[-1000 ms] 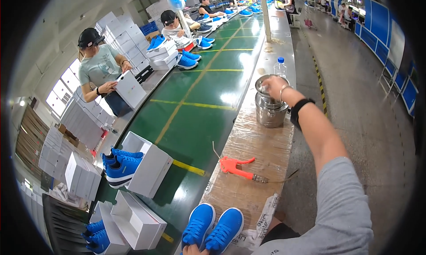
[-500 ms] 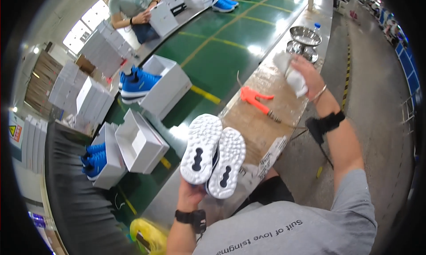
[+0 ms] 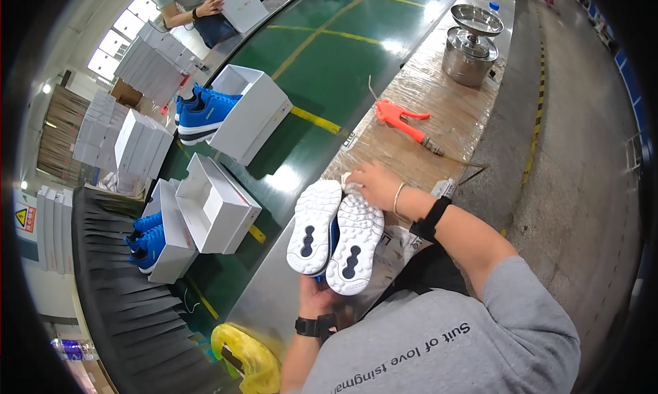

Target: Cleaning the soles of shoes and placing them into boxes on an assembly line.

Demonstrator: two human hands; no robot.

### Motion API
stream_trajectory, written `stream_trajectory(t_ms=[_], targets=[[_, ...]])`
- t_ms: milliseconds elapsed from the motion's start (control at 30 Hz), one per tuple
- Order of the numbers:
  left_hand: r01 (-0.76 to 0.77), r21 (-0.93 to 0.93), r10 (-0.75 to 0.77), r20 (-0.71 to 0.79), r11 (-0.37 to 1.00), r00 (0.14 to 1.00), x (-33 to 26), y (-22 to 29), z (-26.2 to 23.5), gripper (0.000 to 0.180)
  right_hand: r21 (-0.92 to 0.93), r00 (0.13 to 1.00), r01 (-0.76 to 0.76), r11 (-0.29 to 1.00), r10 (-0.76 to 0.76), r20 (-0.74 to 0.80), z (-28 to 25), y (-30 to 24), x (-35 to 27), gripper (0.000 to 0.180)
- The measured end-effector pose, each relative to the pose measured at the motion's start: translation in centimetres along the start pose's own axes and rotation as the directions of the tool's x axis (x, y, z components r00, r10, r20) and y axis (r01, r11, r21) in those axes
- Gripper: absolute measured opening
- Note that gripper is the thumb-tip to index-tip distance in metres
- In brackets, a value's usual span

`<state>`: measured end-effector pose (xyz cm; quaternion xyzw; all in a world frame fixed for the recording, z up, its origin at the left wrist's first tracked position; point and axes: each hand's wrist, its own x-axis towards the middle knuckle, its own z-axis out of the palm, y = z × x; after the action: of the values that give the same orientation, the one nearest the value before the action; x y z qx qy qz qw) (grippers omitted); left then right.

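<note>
My left hand (image 3: 316, 298) grips a pair of sneakers (image 3: 356, 233) from below. Their white, bumpy soles with dark inserts face up, and a little blue upper shows between them. At the toe end of the right-hand sole, my right hand (image 3: 375, 185) is closed on a white cloth (image 3: 351, 183), mostly hidden under the fingers. An orange air blow gun (image 3: 403, 118) lies beyond that hand on the plastic-covered bench (image 3: 439, 85).
Farther along the bench stands a steel pot (image 3: 468, 59) with a dish on top. To the left, the green conveyor (image 3: 322, 72) carries white shoe boxes (image 3: 250, 116) with blue sneakers. A yellow bag (image 3: 257, 360) sits by my left forearm. A co-worker (image 3: 205, 10) handles a box.
My right hand has swung from beside the steel pot down and left to the shoes, bringing the cloth against a sole. The left hand still holds the pair, shifted slightly right.
</note>
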<state>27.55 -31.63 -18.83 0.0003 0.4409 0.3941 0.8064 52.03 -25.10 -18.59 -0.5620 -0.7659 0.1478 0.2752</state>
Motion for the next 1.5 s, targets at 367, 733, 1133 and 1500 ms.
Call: stream_trajectory(t_ms=[367, 733, 1133, 1500], targets=[[-0.032, 0.064, 0.031, 0.009, 0.997, 0.999, 0.1, -0.1, 1.3, 0.046, -0.021, 0.959, 0.155, 0.988, -0.156, -0.238, -0.9, -0.8, -5.2, 0.027], [0.042, -0.020, -0.041, 0.046, 0.999, 0.998, 2.0, -0.1, -0.6, 0.040, 0.105, 0.930, 0.341, 0.934, -0.319, -0.183, 0.5, 0.4, 3.3, 0.027], [-0.118, 0.032, 0.116, 0.058, 0.992, 0.991, 1.4, -0.8, 0.6, 0.026, 0.239, 0.836, 0.521, 0.820, -0.546, 0.050, 1.4, -3.6, 6.8, 0.041], [0.014, 0.062, -0.017, 0.043, 0.998, 0.999, 3.3, -0.8, 0.9, 0.055, 0.329, 0.778, 0.564, 0.758, -0.621, 0.098, -0.1, -8.0, 6.1, 0.036]])
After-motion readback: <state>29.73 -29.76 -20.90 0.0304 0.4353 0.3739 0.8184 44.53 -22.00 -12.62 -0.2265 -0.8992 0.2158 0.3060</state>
